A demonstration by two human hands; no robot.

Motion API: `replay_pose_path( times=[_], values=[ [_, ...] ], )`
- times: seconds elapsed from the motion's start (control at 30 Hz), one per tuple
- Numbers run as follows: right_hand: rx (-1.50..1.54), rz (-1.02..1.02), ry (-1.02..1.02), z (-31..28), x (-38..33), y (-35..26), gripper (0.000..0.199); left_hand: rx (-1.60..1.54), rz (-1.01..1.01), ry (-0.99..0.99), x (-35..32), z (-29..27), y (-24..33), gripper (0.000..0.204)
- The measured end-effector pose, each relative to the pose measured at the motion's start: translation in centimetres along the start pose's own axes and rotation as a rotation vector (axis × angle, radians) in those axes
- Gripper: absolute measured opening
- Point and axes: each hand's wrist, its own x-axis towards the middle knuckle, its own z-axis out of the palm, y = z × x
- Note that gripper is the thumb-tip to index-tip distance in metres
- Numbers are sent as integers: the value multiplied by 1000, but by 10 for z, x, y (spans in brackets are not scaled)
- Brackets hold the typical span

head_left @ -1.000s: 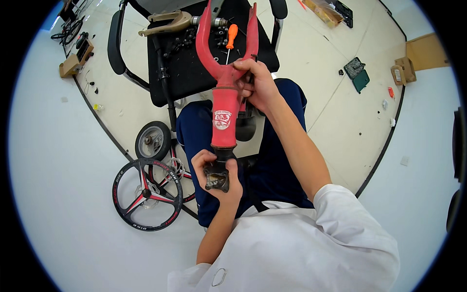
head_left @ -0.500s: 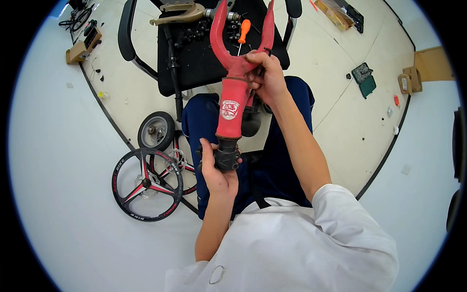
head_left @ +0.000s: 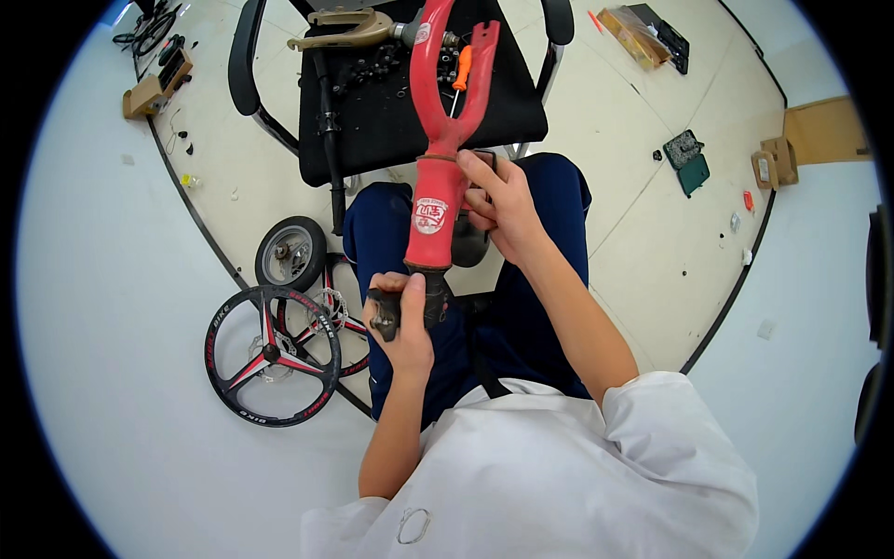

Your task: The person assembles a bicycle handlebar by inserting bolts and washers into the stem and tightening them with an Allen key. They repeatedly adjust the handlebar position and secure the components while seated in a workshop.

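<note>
A red bicycle fork [head_left: 448, 121] with a thick red head tube [head_left: 432, 200] points away from me above my knees. The tube bears a round white sticker. At its near end is a black stem clamp [head_left: 434, 296], gripped by my left hand [head_left: 406, 328] with the thumb on top. My right hand [head_left: 507, 207] is closed beside the tube's far end, a fingertip against the red surface. A thin black bent rod, like a hex key [head_left: 494, 160], sticks out of those fingers; the rest of it is hidden.
Ahead, a black chair [head_left: 419, 140] carries a tan fork [head_left: 349, 28], an orange screwdriver [head_left: 463, 70], a black bar [head_left: 330, 135] and small black parts. Wheels [head_left: 270, 354] lie at left. A green case [head_left: 691, 172] and cartons [head_left: 778, 163] are at right.
The fork and tube have swung slightly left, and the stem clamp has turned. My right hand has slid down from the fork's crown to the tube; the bent rod shows more.
</note>
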Motion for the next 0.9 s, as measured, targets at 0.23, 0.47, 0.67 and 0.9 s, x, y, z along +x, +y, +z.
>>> replay_pose_path(
  times=[0.23,0.47,0.67,0.9],
  values=[
    [-500,-94,-11,37,39,0,39,654,686,-86,10,-9,0,33],
    [-641,-57,110,59,51,15,29,712,502,55,3,-4,1,37],
    [-753,-114,37,59,45,10,38,550,248,94,3,-5,-1,37],
    [-755,-150,120,45,49,14,38,8,-155,-11,-1,-2,0,22]
  ],
)
